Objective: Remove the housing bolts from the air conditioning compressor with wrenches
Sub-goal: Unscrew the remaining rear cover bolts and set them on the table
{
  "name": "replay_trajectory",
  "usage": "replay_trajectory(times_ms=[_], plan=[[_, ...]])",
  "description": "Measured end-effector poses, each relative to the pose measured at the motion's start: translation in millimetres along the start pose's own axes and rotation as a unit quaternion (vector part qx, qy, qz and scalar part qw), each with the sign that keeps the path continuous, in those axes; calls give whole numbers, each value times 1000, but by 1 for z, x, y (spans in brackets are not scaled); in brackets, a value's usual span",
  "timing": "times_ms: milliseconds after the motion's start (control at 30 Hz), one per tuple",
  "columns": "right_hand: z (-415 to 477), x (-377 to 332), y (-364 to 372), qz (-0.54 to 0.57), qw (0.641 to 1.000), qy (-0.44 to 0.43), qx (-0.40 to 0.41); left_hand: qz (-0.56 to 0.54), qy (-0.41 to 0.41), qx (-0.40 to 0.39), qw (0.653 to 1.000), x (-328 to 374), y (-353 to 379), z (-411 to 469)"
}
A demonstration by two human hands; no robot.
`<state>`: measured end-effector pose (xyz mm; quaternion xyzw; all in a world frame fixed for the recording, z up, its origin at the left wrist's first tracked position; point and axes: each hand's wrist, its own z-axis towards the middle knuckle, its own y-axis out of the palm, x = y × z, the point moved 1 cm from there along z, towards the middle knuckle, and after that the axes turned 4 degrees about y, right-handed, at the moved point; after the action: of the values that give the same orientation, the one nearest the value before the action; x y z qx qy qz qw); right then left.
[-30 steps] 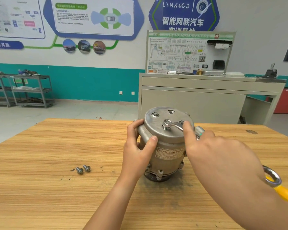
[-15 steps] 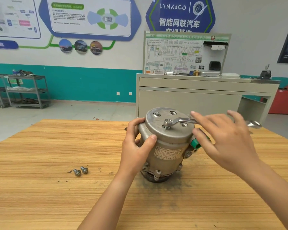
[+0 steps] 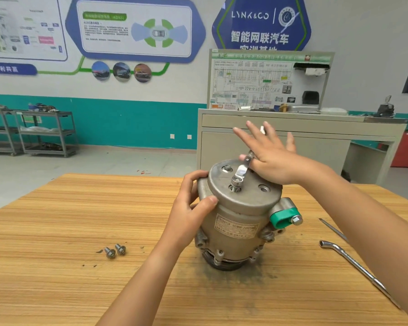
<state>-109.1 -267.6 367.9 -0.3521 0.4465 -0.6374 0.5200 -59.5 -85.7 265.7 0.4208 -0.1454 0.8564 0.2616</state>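
Observation:
The grey air conditioning compressor [image 3: 236, 222] stands on end on the wooden table [image 3: 57, 231]. My left hand [image 3: 191, 208] grips the left rim of its round top cover. A silver wrench [image 3: 242, 170] has its ring end on a raised bolt [image 3: 236, 182] near the cover's middle, and its handle points away from me. My right hand [image 3: 273, 158] lies over the handle with fingers spread, the handle caught between thumb and palm. Another bolt [image 3: 227, 168] sits in the cover at the back left. Two removed bolts [image 3: 115, 251] lie on the table to the left.
An L-shaped chrome wrench [image 3: 353, 262] and a thin rod [image 3: 333, 230] lie on the table to the right. A green cap [image 3: 283, 216] covers a port on the compressor's right side. A grey cabinet [image 3: 292, 142] stands behind the table, metal shelves [image 3: 45, 132] at far left.
The wrench handle has swung anticlockwise, from pointing right to pointing away from me, with my right hand following it. My left hand has stayed on the cover.

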Motion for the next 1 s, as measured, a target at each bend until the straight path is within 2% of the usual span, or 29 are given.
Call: replay_trajectory(times_ms=[100, 233, 300, 400, 467, 767, 900, 1000], plan=[[18, -19, 1, -1, 999, -45, 11, -6, 6, 2, 1000, 1, 1, 2], [18, -37, 9, 67, 985, -104, 121, -9, 17, 17, 1000, -3, 1, 0], [13, -37, 10, 133, 963, -96, 215, -4, 28, 23, 999, -4, 2, -1], [0, -33, 2, 275, 898, -38, 340, -12, 35, 32, 999, -2, 3, -2], [-10, -26, 0, 252, 886, -21, 390, -16, 42, 43, 998, -2, 6, -4], [-92, -16, -15, 86, 914, -62, 391, -20, 70, 101, 992, -3, 18, -17], [-131, -23, -16, -9, 949, -100, 300, -19, 65, 108, 992, -3, 19, -19], [-147, -26, -14, -47, 971, -59, 228, -16, 66, 110, 992, -2, 20, -21]])
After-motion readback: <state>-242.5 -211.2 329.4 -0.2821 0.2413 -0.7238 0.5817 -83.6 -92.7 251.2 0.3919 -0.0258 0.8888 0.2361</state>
